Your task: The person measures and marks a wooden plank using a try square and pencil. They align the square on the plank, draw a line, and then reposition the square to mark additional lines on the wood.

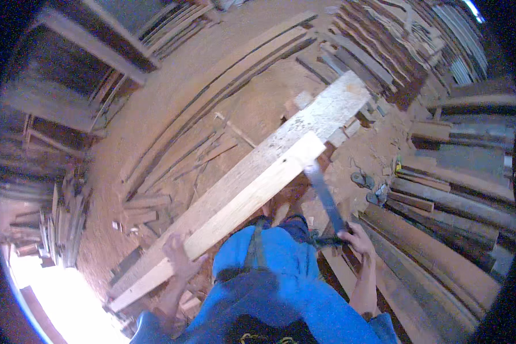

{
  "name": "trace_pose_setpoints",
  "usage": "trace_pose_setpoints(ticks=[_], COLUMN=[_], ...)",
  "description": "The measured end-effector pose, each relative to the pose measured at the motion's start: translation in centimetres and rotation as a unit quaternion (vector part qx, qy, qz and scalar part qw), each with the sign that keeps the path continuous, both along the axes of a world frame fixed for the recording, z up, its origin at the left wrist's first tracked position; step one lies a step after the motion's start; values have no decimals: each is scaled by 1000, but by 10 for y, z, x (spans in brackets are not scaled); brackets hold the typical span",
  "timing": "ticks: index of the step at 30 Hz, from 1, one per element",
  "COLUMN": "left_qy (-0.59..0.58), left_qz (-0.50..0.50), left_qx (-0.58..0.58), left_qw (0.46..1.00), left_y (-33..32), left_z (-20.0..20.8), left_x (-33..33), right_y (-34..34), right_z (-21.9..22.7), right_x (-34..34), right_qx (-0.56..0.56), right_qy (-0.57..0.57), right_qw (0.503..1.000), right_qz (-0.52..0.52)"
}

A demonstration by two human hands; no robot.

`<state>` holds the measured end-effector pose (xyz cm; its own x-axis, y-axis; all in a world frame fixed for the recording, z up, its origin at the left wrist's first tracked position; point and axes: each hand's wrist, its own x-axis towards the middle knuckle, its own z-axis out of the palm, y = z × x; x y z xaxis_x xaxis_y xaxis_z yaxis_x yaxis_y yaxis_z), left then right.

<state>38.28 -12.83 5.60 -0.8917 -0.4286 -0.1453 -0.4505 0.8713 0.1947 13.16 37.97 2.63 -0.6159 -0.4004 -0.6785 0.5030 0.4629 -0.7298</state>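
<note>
A pale, freshly cut wooden board (252,198) lies slantwise in front of me, along the near side of a broader, rougher grey-brown beam (295,135). Across the board's lower left part reaches my left hand (182,259), fingers over its top and thumb apart on the near side, gripping it; blur softens the fingers. To the right of my body, my right hand (359,239) is closed around a flat, grey-blue bladed tool (327,198). A dark piece juts from the tool near my fingers. Its far tip meets or overlaps the board's right end; touching or apart, I cannot tell.
Long curved planks (212,86) lie on the reddish ground beyond the beam. Stacked timbers (453,189) fill the right side, with a pair of sandals (368,186) beside them. More boards (66,221) lean at left. Wood offcuts (140,212) lie near the beam's left end.
</note>
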Motion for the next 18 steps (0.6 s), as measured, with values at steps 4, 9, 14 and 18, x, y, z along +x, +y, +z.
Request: trace_pose_setpoints(ticks=[4, 9, 14, 18], left_qy=[-47, -152, -181, -228], left_qz=[15, 42, -32, 7], left_qx=[-109, -98, -140, -60], left_qw=[993, 983, 973, 972], left_y=[-55, -83, -92, -87], left_z=[5, -20, -14, 11], left_x=[99, 138, 136, 113], right_y=[10, -16, -53, -74], right_z=[4, 7, 15, 0], right_x=[30, 17, 0, -15], right_qx=[-43, -85, -83, -34], right_qy=[-3, 69, 137, 160], right_qw=[992, 955, 978, 986], right_qz=[-122, -276, -131, -35])
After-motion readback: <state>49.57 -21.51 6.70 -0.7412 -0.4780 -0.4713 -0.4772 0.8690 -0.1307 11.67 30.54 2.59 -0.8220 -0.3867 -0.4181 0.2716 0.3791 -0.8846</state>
